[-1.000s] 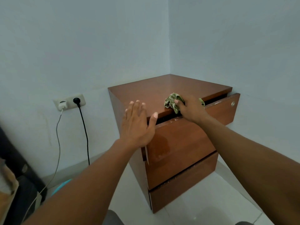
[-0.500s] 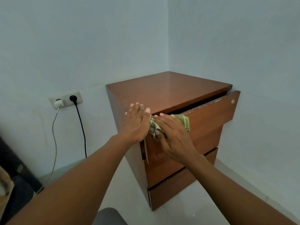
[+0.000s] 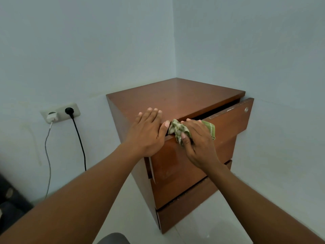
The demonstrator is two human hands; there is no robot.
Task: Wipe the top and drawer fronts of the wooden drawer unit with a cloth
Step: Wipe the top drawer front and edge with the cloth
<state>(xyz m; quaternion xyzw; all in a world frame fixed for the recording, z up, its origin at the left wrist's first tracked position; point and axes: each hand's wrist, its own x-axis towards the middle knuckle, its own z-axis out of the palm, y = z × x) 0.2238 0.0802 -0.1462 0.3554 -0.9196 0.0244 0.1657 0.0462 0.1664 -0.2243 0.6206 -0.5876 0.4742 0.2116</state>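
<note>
- Plainly, the cloth (image 3: 177, 129) is soft and limp, bunched against the upper edge of the partly open top drawer (image 3: 228, 125)
- The right hand (image 3: 198, 147) clutches it, fingers curled over the wad; a bunched hold looks best for it
- The left hand (image 3: 147, 132) lies flat, fingers straight, on the drawer unit (image 3: 184, 95), bracing its front corner
- The drawer would probably slide if pressed hard
</note>
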